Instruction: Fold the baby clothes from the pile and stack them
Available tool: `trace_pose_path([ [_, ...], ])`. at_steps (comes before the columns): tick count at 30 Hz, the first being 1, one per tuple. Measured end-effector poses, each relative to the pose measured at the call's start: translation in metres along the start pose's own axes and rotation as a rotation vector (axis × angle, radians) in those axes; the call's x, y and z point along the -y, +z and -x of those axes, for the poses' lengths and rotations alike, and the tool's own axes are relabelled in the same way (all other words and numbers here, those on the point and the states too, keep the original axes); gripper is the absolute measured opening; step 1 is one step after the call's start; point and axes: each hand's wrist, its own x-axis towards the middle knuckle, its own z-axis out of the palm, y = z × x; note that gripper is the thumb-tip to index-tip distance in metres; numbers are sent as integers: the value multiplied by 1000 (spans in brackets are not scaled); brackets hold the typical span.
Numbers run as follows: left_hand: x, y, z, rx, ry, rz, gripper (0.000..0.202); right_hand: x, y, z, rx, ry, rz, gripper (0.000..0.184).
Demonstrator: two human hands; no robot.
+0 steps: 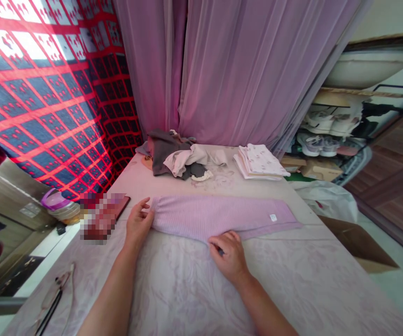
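Lilac ribbed pants point(201, 214), folded lengthwise, lie flat across the bed-like surface point(180, 280). A small white label shows near their right end. My left hand point(140, 221) is at their narrow left end, thumb and fingers apart, fingertips at the edge of the cloth. Along the near edge, my right hand point(229, 254) has its fingers curled in a pinch on the fabric. The fingertips of that hand are partly hidden.
A loose heap of dark and pale clothes point(178, 156) lies at the back. Right of it sits a neat stack of folded white cloth point(260, 161). A blurred red flat object point(103, 217) and glasses point(52, 298) lie leftward. Purple curtains point(239, 70) hang behind.
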Motion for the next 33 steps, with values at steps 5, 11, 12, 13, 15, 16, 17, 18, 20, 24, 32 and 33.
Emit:
trace_pose_path([
  [5, 6, 0, -1, 14, 11, -167, 45, 0, -6, -2, 147, -12, 43, 21],
  [11, -5, -4, 1, -67, 106, -287, 38, 4, -8, -2, 213, 47, 9, 21],
  [12, -8, -4, 1, -75, 139, -323, 37, 3, -8, -2, 210, 47, 1, 20],
  [13, -10, -3, 2, -79, 185, -361, 36, 0, -8, -3, 197, 55, 2, 19],
  [15, -15, 2, 4, -66, 320, -410, 32, -11, -12, -5, 142, 107, 29, 19],
  [16, -18, 6, 7, -35, 396, -416, 30, -20, -16, -7, 106, 155, 54, 21],
  [17, -23, 11, 11, 10, 466, -417, 27, -31, -22, -8, 71, 217, 86, 22],
  [18, -28, 17, 16, 72, 526, -422, 24, -44, -30, -9, 40, 292, 123, 24],
  [20, -39, 30, 28, 222, 611, -447, 20, -73, -50, -9, 8, 465, 206, 25],
  [24, -60, 55, 56, 534, 654, -458, 22, -124, -97, -5, 7, 853, 446, 28],
  [32, -88, 90, 79, 732, 513, -670, 30, -178, -137, -19, 7, 1139, 506, 44],
  [33, -91, 94, 81, 731, 504, -721, 29, -182, -136, -24, 8, 1141, 502, 44],
])
